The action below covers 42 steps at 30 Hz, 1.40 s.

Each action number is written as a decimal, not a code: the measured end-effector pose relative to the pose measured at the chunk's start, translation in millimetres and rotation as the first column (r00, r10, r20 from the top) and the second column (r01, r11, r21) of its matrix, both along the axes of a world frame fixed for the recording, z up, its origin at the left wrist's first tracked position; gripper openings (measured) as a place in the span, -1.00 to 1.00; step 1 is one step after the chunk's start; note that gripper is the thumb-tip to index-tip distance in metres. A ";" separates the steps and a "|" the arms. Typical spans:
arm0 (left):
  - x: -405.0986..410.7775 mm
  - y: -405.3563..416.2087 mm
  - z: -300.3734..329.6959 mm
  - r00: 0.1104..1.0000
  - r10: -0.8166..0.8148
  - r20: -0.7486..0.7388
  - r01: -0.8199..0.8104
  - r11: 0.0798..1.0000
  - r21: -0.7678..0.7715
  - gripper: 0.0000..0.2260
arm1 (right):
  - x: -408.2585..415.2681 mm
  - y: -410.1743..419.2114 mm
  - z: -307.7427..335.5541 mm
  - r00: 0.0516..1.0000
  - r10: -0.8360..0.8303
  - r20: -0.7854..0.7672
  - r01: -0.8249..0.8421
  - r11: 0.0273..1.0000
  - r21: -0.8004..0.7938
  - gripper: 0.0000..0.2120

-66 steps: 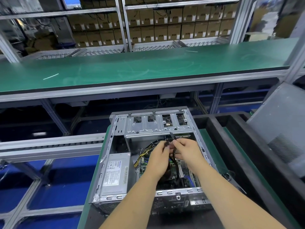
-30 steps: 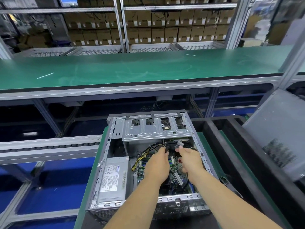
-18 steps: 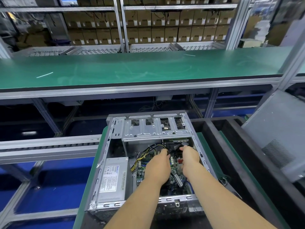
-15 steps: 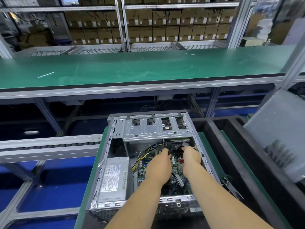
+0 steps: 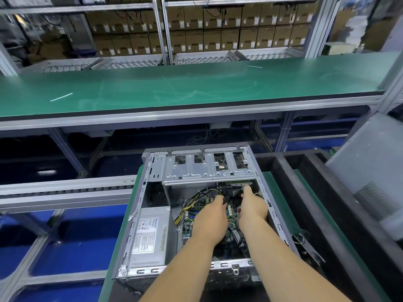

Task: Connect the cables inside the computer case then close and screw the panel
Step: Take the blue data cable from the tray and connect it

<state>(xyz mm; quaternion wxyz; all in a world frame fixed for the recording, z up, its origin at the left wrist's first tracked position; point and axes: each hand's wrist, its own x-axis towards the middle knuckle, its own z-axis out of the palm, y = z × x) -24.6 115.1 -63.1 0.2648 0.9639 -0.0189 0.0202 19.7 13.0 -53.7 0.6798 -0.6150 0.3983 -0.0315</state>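
Hands reach into the open grey metal computer case (image 5: 139, 216) at lower centre. The left hand (image 5: 210, 221) pinches a black cable connector (image 5: 225, 200); the right hand (image 5: 253, 205) stretches fingers toward the silver drive cage (image 5: 207, 171), its grip hidden.

We see a silver computer case (image 5: 139, 205), yellow and black cables (image 5: 192, 198) over a green board (image 5: 188, 225), a green tabletop (image 5: 196, 88), brown boxes (image 5: 218, 38) behind.

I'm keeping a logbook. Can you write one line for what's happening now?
step: connecting cables | left hand: on black cable | right hand: reaching under drive cage | case: open | panel: off
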 end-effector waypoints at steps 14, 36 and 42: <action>-1.3 -0.9 2.8 0.999 -0.016 -0.032 0.016 1.000 -0.011 -0.89 | 5.8 -7.7 -2.9 0.992 -0.078 0.101 0.026 0.899 0.437 -0.81; -0.8 -1.2 2.5 0.999 -0.019 -0.049 0.019 1.000 -0.007 -0.88 | 0.6 -7.0 3.2 0.982 -0.132 0.137 0.035 0.834 0.551 -0.76; -0.3 -0.9 0.1 0.999 -0.026 -0.045 0.026 1.000 -0.011 -0.88 | 4.7 -5.2 -0.4 0.981 -0.074 0.180 -0.002 0.922 0.388 -0.80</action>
